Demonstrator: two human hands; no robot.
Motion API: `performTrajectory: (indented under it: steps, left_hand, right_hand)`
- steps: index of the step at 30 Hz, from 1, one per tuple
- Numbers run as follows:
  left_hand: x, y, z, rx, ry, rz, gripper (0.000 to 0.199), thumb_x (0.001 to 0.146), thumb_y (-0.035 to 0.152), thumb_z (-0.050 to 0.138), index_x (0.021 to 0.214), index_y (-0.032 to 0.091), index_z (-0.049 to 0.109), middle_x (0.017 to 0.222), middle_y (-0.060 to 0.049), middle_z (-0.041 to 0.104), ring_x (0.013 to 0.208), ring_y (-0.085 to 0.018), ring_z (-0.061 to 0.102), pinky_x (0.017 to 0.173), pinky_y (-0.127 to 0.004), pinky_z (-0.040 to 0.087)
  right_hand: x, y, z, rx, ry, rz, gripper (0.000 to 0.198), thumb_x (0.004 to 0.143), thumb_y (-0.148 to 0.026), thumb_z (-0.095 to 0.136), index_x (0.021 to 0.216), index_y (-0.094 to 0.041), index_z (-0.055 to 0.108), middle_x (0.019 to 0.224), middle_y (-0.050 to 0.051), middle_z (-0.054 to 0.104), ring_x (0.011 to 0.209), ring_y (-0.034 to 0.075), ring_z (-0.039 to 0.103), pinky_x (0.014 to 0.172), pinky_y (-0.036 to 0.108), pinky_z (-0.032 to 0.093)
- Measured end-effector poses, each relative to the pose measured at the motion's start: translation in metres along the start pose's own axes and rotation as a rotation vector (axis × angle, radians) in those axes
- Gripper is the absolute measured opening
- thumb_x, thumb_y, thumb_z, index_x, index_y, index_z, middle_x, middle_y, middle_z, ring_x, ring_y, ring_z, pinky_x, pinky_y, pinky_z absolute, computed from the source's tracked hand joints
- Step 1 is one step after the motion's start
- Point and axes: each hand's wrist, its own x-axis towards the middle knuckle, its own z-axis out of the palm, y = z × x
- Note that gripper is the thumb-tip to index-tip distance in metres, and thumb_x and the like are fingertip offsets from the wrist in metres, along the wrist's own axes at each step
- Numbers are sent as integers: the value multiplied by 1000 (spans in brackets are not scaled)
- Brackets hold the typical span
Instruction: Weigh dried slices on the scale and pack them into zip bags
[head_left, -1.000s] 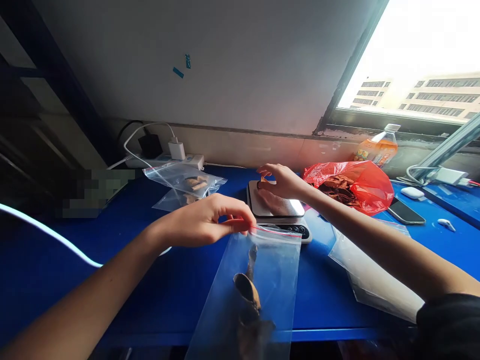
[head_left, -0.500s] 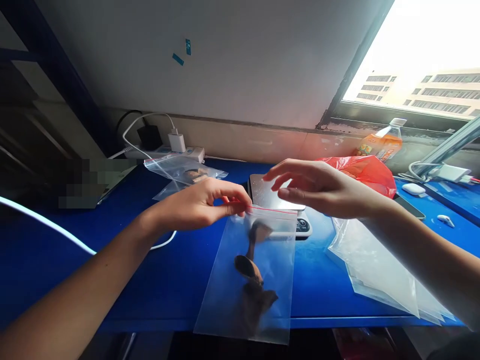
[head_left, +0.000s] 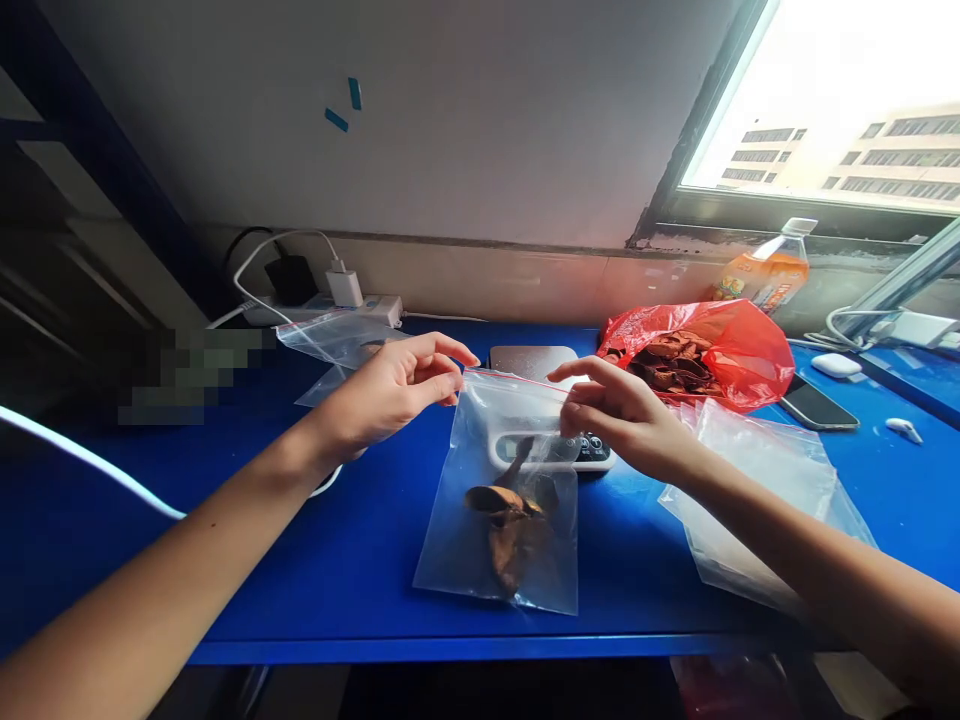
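Two hands meet at the top of one clear zip bag (head_left: 450, 560), which stands before a single scale (head_left: 534, 357). The right hand (head_left: 561, 398) pinches its upper right corner; the left hand (head_left: 468, 372) is at the other, though whether its fingers are pressed together cannot be told. Brown dried pieces (head_left: 508, 545) overlap inside, too jumbled to count. Lettering on the bottle's orange label (head_left: 772, 280) and the scale's button marks are too small to read surely. One red bag (head_left: 757, 350), one phone (head_left: 819, 405) and one earbud (head_left: 904, 430) lie rightward on the surface (head_left: 630, 590).
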Motion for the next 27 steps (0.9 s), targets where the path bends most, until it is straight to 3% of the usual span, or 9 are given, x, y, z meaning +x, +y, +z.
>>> performTrajectory:
  steps: [6,10,13,17,24,27]
  left_hand:
    - [-2,-1,9,42,10,-85,25,76,35,67,97,21,68,81,-2,70,74,-16,61,68,-27,49]
    - [-1,-3,13,21,31,-75,23,74,33,68,93,19,65,79,-2,68,75,-17,62,72,-30,50]
    - [-1,-5,16,13,41,-41,20,73,31,67,88,19,60,71,1,64,71,-17,62,72,-31,50]
    - [-4,-9,23,24,53,4,16,78,29,63,87,20,54,70,1,61,68,-16,62,70,-31,50]
    - [-21,-10,44,221,-19,108,2,89,21,50,88,22,49,70,3,59,64,-15,59,61,-27,45]
    - [-29,-6,51,332,-6,209,4,92,19,49,89,22,49,72,3,60,63,-13,59,60,-26,44]
  right_hand:
    - [-5,-1,-1,-47,-6,-50,23,89,-17,52,111,-20,54,72,-2,63,65,13,58,58,25,44]
    - [-6,1,1,-101,-13,-99,23,90,-18,52,113,-20,54,78,0,64,72,14,61,65,27,48]
    - [-5,5,0,-218,41,-169,24,90,-20,56,114,-19,56,88,3,66,80,16,63,74,29,49]
    - [-4,4,0,-327,69,-218,23,92,-24,56,115,-20,56,90,4,66,82,16,63,74,30,49]
    - [-7,-6,9,-546,-80,-205,32,92,-26,56,123,-19,50,80,2,67,69,14,60,64,27,46]
    - [-8,-9,17,-592,-94,-237,14,92,-23,55,105,-19,57,75,1,65,64,13,57,59,25,41]
